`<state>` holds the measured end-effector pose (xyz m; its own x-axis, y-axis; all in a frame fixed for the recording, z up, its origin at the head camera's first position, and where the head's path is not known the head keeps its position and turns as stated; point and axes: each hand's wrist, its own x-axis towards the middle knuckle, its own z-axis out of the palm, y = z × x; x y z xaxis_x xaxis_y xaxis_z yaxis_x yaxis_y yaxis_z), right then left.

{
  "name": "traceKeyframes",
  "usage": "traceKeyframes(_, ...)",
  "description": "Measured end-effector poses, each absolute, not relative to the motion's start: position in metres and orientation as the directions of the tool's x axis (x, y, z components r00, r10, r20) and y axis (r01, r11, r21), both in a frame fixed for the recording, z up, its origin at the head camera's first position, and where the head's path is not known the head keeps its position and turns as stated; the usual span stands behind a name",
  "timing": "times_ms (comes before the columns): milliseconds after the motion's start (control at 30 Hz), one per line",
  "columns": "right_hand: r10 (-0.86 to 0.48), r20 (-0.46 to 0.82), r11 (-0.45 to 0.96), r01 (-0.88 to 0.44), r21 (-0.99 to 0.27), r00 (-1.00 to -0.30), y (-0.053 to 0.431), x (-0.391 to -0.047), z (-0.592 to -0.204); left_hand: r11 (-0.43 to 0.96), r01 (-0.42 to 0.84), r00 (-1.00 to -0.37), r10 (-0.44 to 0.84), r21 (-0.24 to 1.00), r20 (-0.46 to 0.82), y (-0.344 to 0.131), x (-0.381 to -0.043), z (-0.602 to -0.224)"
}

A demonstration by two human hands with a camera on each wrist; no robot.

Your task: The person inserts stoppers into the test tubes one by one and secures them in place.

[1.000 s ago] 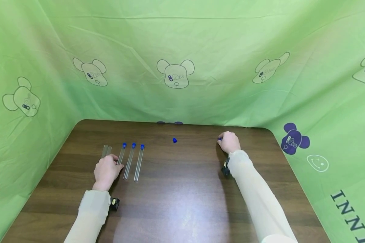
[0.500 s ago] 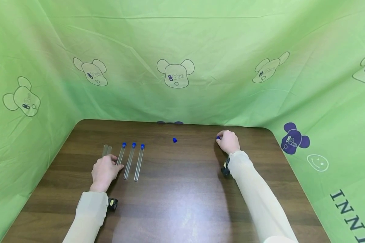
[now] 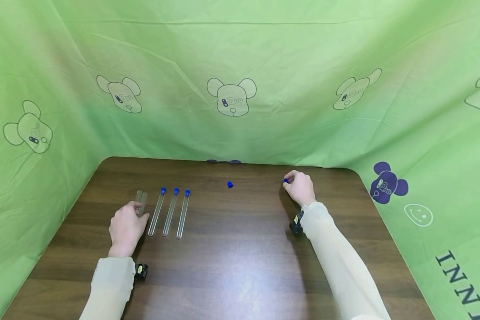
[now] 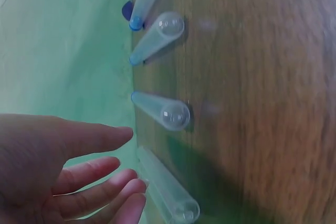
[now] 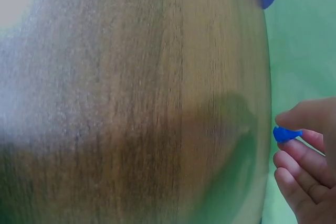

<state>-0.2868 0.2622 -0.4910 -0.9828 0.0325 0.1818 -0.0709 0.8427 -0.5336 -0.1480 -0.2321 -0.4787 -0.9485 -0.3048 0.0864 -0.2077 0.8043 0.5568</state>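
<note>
My right hand [image 3: 300, 189] pinches a small blue cap [image 5: 287, 134] between thumb and fingertips, at the far right of the table. At the left, my left hand [image 3: 124, 227] reaches over two uncapped clear test tubes [image 3: 143, 198], its body hiding their lower ends. In the left wrist view its thumb and fingers are parted with nothing between them, and an uncapped tube [image 4: 170, 187] lies right by the fingertips. Just right of this hand, three test tubes [image 3: 170, 215] with blue caps lie side by side, their rounded ends toward me.
A loose blue cap [image 3: 230, 184] lies near the back middle of the brown wooden table [image 3: 232, 249]. Green printed cloth [image 3: 232, 58] hangs close along the table's back and side edges.
My left hand has moved left, off the leftmost capped tube, which now shows in full, toward the uncapped tubes. My right hand has shifted slightly left with the blue cap.
</note>
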Motion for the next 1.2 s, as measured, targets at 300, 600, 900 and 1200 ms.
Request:
traceKeyframes(300,0.017,0.185,0.819,-0.092,-0.567,-0.983,0.26,-0.281,-0.487,0.816,-0.206,-0.952,-0.294,0.54,0.081,-0.239,-0.144,-0.481)
traceKeyframes(600,-0.007,0.208,0.797,-0.131,-0.59,-0.978,0.255,-0.278,-0.483,0.828,-0.18,-0.964,-0.256,0.531,0.074,-0.239,-0.143,-0.485)
traceKeyframes(900,-0.006,0.201,0.791,-0.128,-0.599,-0.979,0.254,-0.278,-0.486,0.838,-0.17,-0.966,-0.246,0.519,0.081,-0.237,-0.144,-0.489)
traceKeyframes(1200,-0.001,0.192,0.786,-0.119,-0.606,-0.981,0.253,-0.277,-0.486,0.851,-0.149,-0.967,-0.231,0.503,0.105,-0.231,-0.145,-0.488)
